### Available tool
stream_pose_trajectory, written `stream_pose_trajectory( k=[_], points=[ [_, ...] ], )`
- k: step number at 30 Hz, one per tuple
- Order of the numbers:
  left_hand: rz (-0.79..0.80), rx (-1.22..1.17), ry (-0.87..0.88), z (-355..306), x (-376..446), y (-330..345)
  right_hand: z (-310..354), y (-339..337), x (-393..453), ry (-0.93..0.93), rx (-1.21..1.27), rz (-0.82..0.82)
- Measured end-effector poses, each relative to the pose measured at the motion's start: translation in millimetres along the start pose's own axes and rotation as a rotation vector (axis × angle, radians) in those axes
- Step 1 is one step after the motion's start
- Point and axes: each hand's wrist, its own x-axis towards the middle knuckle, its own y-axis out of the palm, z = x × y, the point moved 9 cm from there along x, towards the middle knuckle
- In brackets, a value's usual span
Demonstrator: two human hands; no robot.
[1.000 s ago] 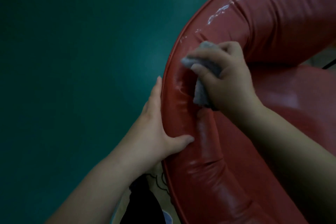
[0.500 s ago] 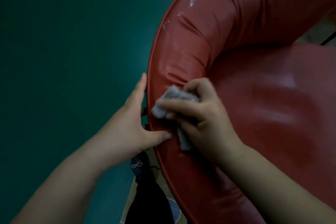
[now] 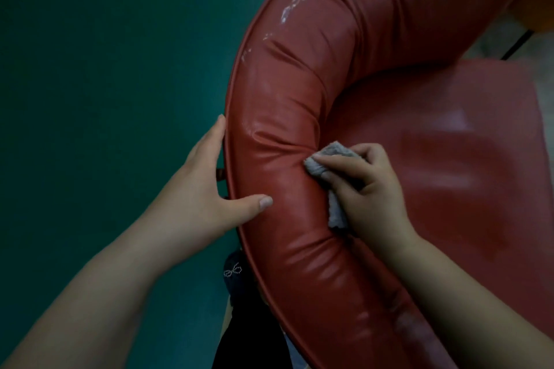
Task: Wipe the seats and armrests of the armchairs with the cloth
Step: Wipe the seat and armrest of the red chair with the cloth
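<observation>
Green floor; one armchair (image 3: 293, 189), one cloth (image 3: 326, 159), two hands.

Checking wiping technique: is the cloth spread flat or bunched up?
Bunched. The grey cloth is wadded in the right hand, folds poking past the fingers against the red armrest.

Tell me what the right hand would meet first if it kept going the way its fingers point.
The right hand, gripping the grey cloth, points left into the red padded armrest; the cloth already seems pressed against it, so the armrest comes first.
</observation>
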Motion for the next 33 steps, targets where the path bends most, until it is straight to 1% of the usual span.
stream_pose_trajectory(
  k=[1, 2, 4, 7, 8, 11, 12, 13, 15, 16, 17, 18, 19, 20, 22, 23, 24, 25, 26, 28, 29, 30, 31, 33],
  points=[
    [-0.015, 0.019, 0.006, -3, 4, -2, -2, -4, 4, 0.045, 0.032, -0.043],
    [-0.028, 0.040, 0.020, -7, 8, -3, 3, -4, 9, 0.043, 0.061, -0.088],
    [-0.050, 0.103, 0.066, -16, 16, -4, 21, 5, 23, -0.016, 0.105, -0.143],
    [-0.061, 0.147, 0.095, -20, 27, -6, 32, 29, 38, -0.090, 0.064, -0.097],
    [-0.053, 0.138, 0.095, -20, 30, -7, 23, 30, 38, -0.054, 0.055, -0.103],
    [-0.029, 0.102, 0.096, -18, 36, -12, -16, 14, 31, 0.180, 0.040, -0.197],
    [-0.028, 0.098, 0.093, -18, 38, -14, -22, 9, 33, 0.230, 0.036, -0.236],
    [-0.028, 0.093, 0.091, -18, 41, -16, -19, 5, 39, 0.232, 0.040, -0.294],
    [-0.021, 0.087, 0.101, -18, 49, -18, 11, 5, 61, 0.100, 0.061, -0.389],
    [-0.011, 0.092, 0.111, -19, 53, -18, 31, 13, 73, -0.002, 0.049, -0.378],
    [-0.001, 0.100, 0.121, -19, 57, -19, 50, 24, 82, -0.094, 0.001, -0.333],
    [0.009, 0.104, 0.127, -20, 60, -20, 60, 34, 88, -0.144, -0.060, -0.284],
    [0.022, 0.100, 0.129, -19, 63, -21, 60, 39, 91, -0.130, -0.092, -0.265],
    [0.040, 0.090, 0.133, -19, 66, -22, 52, 36, 93, -0.055, -0.088, -0.285],
    [0.067, 0.078, 0.149, -19, 70, -25, 33, 22, 92, 0.126, -0.053, -0.374],
    [0.078, 0.076, 0.163, -20, 72, -26, 31, 17, 92, 0.167, -0.054, -0.420],
    [0.090, 0.068, 0.184, -21, 73, -26, 38, 15, 95, 0.152, -0.057, -0.461],
    [0.100, 0.053, 0.210, -23, 74, -26, 52, 17, 101, 0.083, -0.057, -0.481],
    [0.106, 0.037, 0.232, -25, 75, -26, 71, 25, 108, -0.020, -0.080, -0.455],
    [0.124, 0.022, 0.248, -26, 77, -26, 101, 55, 120, -0.192, -0.234, -0.268],
    [0.133, 0.022, 0.247, -25, 78, -25, 107, 68, 125, -0.220, -0.312, -0.174],
    [0.136, 0.016, 0.248, -24, 79, -26, 106, 73, 132, -0.208, -0.359, -0.129],
    [0.138, 0.005, 0.252, -24, 80, -26, 102, 70, 140, -0.181, -0.375, -0.135],
    [0.146, -0.006, 0.262, -25, 83, -26, 94, 53, 154, -0.124, -0.377, -0.214]
  ],
)
